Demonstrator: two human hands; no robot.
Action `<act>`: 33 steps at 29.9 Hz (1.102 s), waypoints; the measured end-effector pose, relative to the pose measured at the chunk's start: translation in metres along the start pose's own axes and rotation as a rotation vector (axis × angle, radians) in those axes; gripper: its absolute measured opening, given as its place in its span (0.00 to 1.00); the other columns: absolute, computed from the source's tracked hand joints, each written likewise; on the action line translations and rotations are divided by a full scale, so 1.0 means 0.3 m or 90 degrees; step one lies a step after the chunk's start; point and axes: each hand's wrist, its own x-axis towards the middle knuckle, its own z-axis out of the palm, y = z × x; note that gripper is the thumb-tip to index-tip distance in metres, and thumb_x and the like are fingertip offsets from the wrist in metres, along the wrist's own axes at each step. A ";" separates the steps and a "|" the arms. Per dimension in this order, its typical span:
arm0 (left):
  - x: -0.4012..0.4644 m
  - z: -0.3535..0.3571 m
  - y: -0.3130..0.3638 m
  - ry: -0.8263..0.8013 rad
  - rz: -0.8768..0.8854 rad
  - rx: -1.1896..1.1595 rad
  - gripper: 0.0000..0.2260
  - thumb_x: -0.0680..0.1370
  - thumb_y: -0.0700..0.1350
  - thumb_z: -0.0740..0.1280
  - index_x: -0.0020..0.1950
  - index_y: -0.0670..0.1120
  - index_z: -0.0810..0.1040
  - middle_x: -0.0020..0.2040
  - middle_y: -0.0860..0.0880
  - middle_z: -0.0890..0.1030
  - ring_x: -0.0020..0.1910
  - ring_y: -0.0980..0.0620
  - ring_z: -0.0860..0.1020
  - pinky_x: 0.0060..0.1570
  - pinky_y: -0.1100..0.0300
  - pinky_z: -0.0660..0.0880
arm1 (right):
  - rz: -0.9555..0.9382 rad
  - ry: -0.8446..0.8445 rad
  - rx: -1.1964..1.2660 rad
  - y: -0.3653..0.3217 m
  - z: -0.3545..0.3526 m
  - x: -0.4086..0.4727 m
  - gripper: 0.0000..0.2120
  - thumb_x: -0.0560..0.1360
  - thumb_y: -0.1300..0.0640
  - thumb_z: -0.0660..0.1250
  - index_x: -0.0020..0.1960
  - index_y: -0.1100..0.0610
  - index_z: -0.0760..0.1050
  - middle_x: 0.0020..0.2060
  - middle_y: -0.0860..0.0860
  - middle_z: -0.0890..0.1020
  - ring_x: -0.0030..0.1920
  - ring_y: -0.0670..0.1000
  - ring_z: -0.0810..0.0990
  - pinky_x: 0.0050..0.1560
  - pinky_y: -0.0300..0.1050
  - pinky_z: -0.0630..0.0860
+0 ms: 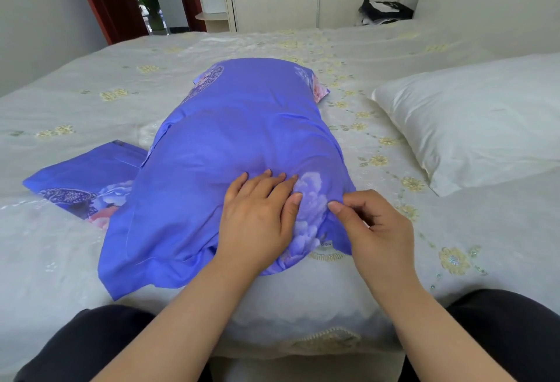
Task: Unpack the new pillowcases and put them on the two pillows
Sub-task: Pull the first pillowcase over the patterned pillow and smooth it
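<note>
One pillow was already mostly covered by the blue flowered cloth pillowcase (242, 139), which lay in the middle of the pale embroidered bedspread (91, 78). Its open end, toward six o'clock, was loose and floppy and had not been tucked shut yet. The left hand (257, 215) was laid flat and open on the blue cloth, with the fingers spread, pressing the pillow down. The right hand (372, 224) was curled, and a bit of the blue cloth edge was pinched between thumb and finger, just beside the left hand.

A second blue flowered pillowcase, folded flat (81, 181), was seen at nine o'clock, partly under the first one. It was out of its pack but had not been opened up. The plain white bare pillow (469, 121) was lying at two o'clock, well apart from the hands, with no cover on it. So about half of the job seemed to be done, and one whole pillow was left.

A black and white bag (385, 10) was lying far off at one o'clock. Nothing was blocking the hands, but the folded case was partly pinned under the first pillow and would need to be pulled free.
</note>
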 end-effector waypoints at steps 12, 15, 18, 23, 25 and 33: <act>0.001 0.004 -0.031 0.005 -0.075 -0.065 0.11 0.73 0.46 0.57 0.32 0.48 0.73 0.26 0.52 0.74 0.29 0.47 0.74 0.50 0.56 0.67 | -0.110 -0.176 -0.220 0.032 0.147 0.021 0.24 0.71 0.62 0.53 0.63 0.57 0.75 0.61 0.49 0.78 0.60 0.43 0.70 0.65 0.45 0.65; 0.023 -0.012 -0.045 -0.017 -0.147 -0.167 0.12 0.75 0.47 0.56 0.38 0.47 0.77 0.31 0.48 0.80 0.32 0.42 0.77 0.38 0.53 0.69 | -0.007 -0.248 -0.240 0.067 0.116 -0.005 0.28 0.69 0.62 0.55 0.70 0.56 0.68 0.65 0.51 0.74 0.64 0.49 0.70 0.66 0.43 0.65; 0.025 -0.013 -0.056 -0.038 -0.209 -0.217 0.11 0.77 0.50 0.55 0.45 0.48 0.75 0.38 0.48 0.83 0.40 0.41 0.79 0.38 0.51 0.71 | 0.086 -0.270 -0.252 0.100 0.089 -0.034 0.27 0.70 0.61 0.60 0.69 0.54 0.68 0.61 0.52 0.77 0.61 0.55 0.74 0.59 0.43 0.70; -0.005 -0.005 -0.039 -0.072 -0.081 -0.188 0.09 0.75 0.54 0.60 0.51 0.54 0.76 0.41 0.57 0.81 0.40 0.50 0.78 0.48 0.52 0.73 | 0.169 -0.317 -0.192 0.069 0.062 -0.024 0.16 0.73 0.54 0.65 0.61 0.49 0.73 0.50 0.42 0.79 0.50 0.44 0.77 0.50 0.33 0.70; -0.031 0.013 -0.022 -0.100 -0.025 -0.068 0.17 0.74 0.60 0.59 0.59 0.59 0.76 0.47 0.58 0.78 0.44 0.51 0.76 0.54 0.52 0.69 | 0.195 -0.275 -0.146 0.065 0.053 -0.022 0.07 0.75 0.50 0.66 0.52 0.47 0.74 0.45 0.42 0.80 0.45 0.39 0.77 0.45 0.30 0.71; -0.079 0.051 0.027 -0.073 0.021 0.054 0.19 0.76 0.58 0.56 0.64 0.58 0.75 0.54 0.53 0.76 0.49 0.47 0.75 0.64 0.43 0.67 | 0.216 -0.068 -0.345 0.101 -0.045 -0.101 0.13 0.74 0.46 0.67 0.35 0.51 0.72 0.32 0.48 0.76 0.35 0.49 0.75 0.33 0.43 0.68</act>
